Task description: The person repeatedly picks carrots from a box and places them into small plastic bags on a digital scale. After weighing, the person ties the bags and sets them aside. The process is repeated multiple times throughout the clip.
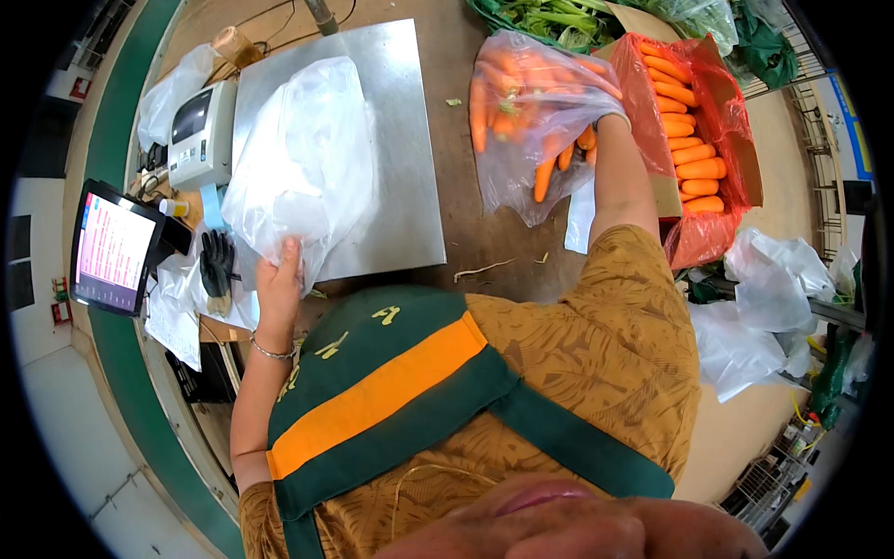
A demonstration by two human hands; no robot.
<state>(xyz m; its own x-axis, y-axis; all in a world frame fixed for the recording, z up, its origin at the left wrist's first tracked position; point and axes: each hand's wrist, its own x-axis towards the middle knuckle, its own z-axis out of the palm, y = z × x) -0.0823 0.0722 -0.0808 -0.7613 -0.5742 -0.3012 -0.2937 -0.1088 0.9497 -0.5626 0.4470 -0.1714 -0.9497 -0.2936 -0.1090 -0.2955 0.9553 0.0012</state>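
Observation:
My left hand (280, 272) is closed, thumb on top, on the edge of an empty-looking clear plastic bag (303, 149). That bag spreads over the steel platform (399, 140) of a scale. My right arm reaches forward to a second clear plastic bag (531, 182) with several orange carrots (506, 79) in and under it. My right hand (610, 121) is at this bag's right side, and its fingers are hidden by the plastic and the carrots. More loose carrots (545, 177) show at the bag's lower part.
To the right stands a cardboard box (665, 191) lined with red plastic, full of carrots. Leafy green vegetables (554, 20) lie behind. At left are a scale display unit (202, 135), a screen (114, 247) and a black glove (218, 264). Plastic bags (740, 340) hang at right.

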